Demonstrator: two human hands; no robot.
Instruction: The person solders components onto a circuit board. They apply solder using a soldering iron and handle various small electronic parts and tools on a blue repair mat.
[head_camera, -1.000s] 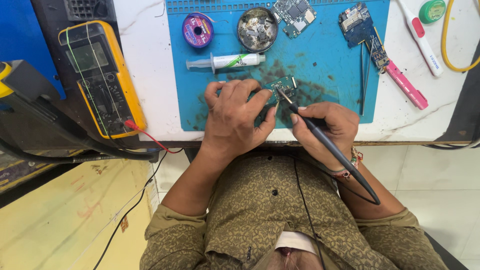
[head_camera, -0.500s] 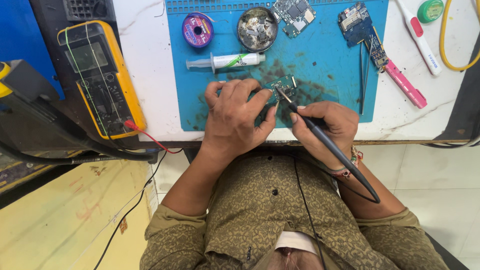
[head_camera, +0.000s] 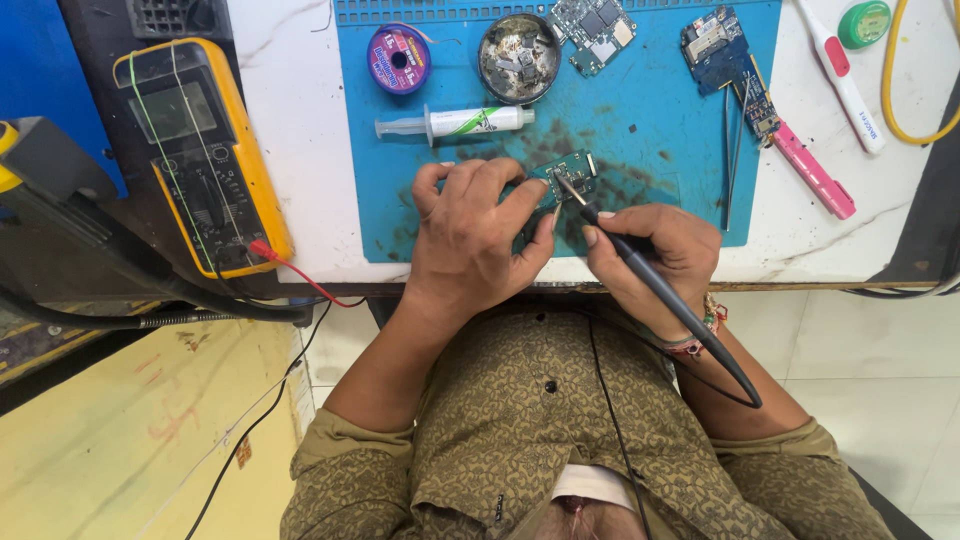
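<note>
My left hand (head_camera: 470, 235) pinches a small green circuit board (head_camera: 570, 172) against the blue work mat (head_camera: 650, 120). In my right hand (head_camera: 655, 255) I grip a black soldering iron (head_camera: 640, 270) like a pen. Its metal tip rests on the board's surface. The iron's cable trails back over my right wrist. My left fingers cover the board's near edge.
A yellow multimeter (head_camera: 200, 150) with a red lead lies left of the mat. On the mat sit a purple wire spool (head_camera: 398, 58), a syringe (head_camera: 455, 122), a round metal dish (head_camera: 518, 44), two more boards (head_camera: 595, 28), tweezers (head_camera: 730, 150) and a pink tool (head_camera: 812, 178).
The hands, the board and the soldering iron stay in almost the same place; only slight shifts of the tip on the board.
</note>
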